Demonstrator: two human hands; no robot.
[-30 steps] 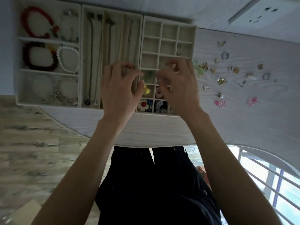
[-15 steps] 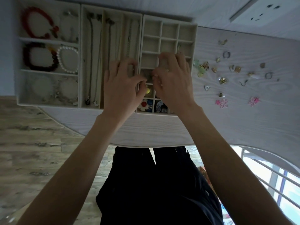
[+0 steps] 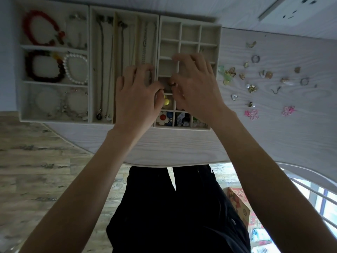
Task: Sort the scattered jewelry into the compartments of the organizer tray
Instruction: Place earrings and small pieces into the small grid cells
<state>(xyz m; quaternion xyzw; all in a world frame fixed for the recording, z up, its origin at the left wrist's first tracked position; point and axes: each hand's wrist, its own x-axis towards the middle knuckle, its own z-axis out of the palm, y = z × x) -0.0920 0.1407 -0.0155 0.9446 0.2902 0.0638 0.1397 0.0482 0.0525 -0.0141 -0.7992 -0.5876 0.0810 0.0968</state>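
Organizer tray [image 3: 189, 24], bracelets [image 3: 74, 69], necklaces [image 3: 102, 70]

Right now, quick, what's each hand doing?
Left hand: fingers spread, holding nothing visible.
Right hand: fingertips over a small compartment; any grip is hidden.

Domestic room. Indicators: pale wood-grain desk [image 3: 182, 148]; wood-plank floor [image 3: 36, 161] at 8 o'clock; white window bars [image 3: 310, 189] at 4 o'clock; fabric-lined organizer tray [image 3: 156, 70] holding personal jewelry at 12 o'clock.
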